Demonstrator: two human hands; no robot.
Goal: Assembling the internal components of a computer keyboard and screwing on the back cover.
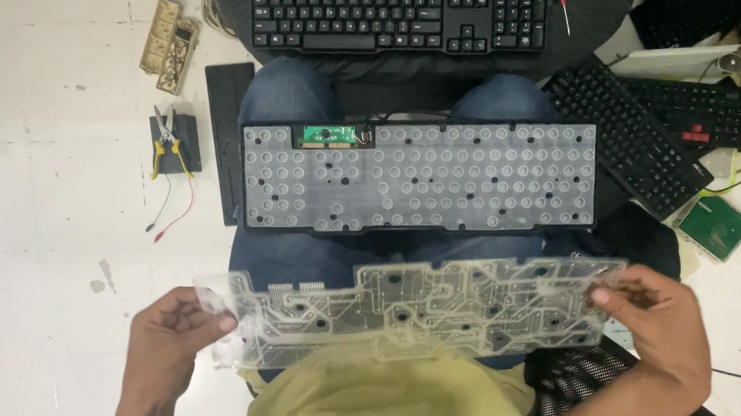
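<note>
- Head view: left hand (pixel 170 335) & right hand (pixel 664 326) each pinched shut on one end of clear membrane sheet (pixel 418 313), held level above lap.
- Opened keyboard (pixel 417 176) w/ green circuit board (pixel 327 136) lay across knees, beyond sheet.
- Black keyboard (pixel 397 2) lay farther off.

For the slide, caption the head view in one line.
Left hand and right hand hold a clear keyboard membrane sheet above an opened keyboard on the lap.
</note>
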